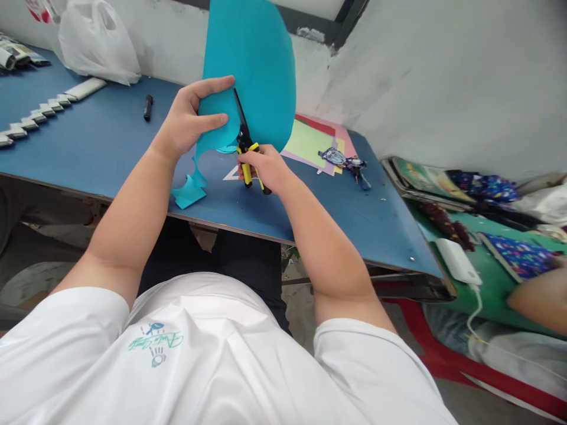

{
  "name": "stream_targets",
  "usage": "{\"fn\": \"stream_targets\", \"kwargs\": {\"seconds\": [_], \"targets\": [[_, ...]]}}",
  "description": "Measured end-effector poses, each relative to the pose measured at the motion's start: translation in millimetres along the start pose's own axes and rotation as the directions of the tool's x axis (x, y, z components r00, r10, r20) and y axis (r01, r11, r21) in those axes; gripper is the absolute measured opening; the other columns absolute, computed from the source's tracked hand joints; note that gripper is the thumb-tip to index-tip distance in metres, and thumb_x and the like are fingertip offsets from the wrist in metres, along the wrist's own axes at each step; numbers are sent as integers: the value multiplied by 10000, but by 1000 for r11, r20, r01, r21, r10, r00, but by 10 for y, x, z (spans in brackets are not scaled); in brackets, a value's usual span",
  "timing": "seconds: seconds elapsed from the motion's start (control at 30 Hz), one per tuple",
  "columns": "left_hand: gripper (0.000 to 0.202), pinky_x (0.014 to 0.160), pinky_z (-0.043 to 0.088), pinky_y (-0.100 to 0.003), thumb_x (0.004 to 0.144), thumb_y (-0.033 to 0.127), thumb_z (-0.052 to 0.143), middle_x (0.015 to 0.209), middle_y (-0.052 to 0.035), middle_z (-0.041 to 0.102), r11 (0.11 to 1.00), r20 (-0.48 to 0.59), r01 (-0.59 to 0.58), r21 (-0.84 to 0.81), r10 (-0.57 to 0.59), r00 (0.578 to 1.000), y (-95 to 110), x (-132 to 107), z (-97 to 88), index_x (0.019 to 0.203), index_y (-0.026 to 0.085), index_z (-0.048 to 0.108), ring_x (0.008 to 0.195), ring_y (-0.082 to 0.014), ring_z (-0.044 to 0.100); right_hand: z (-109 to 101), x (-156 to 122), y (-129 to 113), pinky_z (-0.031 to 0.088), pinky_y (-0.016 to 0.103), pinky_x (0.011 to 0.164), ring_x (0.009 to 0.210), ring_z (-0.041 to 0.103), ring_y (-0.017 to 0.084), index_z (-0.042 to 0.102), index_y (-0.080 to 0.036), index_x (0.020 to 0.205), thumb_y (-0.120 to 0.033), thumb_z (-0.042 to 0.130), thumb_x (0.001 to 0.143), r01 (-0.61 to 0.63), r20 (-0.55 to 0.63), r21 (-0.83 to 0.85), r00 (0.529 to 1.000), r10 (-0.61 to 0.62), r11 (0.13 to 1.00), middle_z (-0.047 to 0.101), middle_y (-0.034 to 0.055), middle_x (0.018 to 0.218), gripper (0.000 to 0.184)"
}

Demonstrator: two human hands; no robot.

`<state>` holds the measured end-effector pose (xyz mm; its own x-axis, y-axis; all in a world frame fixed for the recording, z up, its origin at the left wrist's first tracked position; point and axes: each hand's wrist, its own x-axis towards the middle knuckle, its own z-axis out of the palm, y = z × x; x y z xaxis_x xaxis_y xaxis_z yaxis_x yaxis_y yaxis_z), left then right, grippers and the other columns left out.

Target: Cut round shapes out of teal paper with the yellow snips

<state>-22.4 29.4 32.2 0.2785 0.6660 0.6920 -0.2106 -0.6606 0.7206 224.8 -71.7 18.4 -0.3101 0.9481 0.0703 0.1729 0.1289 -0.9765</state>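
Observation:
My left hand (188, 118) grips a large sheet of blue paper (252, 59) by its left edge, thumb and forefinger on the near face. The sheet stands raised above the table, with a curved cut along its lower left. My right hand (261, 168) is wrapped around the yellow-and-black handles of black-bladed scissors (243, 136). One blade lies over the near face of the paper, its tip close to my left forefinger; the other blade is hidden. Blue paper scraps (190, 192) hang or lie below my left hand, near the front edge.
On the blue table (119, 141) are a black marker (148, 108), a white set square (233, 173), coloured paper sheets (308, 141) and a patterned pouch-like item (343, 160). A white plastic bag (97, 41) stands against the wall. Another person's arm (540, 298) rests by the green table (491, 301).

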Motion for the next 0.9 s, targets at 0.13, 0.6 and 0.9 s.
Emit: {"fn": "stream_targets", "kwargs": {"seconds": [0.13,0.6,0.9], "targets": [[843,1229,702,-585,605,611,1188,1483,-6,877,1000,19,-21,1,21,1000,59,-49,20,1391,420,950,1543,-465,753,-1,3,4,678,433,798,784,731,270,698,-240,864,-368,852,935,-4,2,-3,1000,4,1000,749,71,793,213],[752,1284,680,-595,568,549,1198,1454,54,889,998,-26,56,26,-56,998,251,-90,89,1282,484,972,1510,-453,760,3,5,16,671,396,771,762,735,248,670,-251,864,-421,870,955,2,-21,-30,1000,-3,1000,722,54,789,278],[783,1267,694,-574,596,598,1199,1471,57,880,999,2,46,9,-46,999,207,-88,57,1331,480,956,1515,-427,759,-2,6,28,669,412,762,766,736,262,677,-250,852,-398,843,938,9,-24,-51,1000,-10,999,717,63,777,238]]}}
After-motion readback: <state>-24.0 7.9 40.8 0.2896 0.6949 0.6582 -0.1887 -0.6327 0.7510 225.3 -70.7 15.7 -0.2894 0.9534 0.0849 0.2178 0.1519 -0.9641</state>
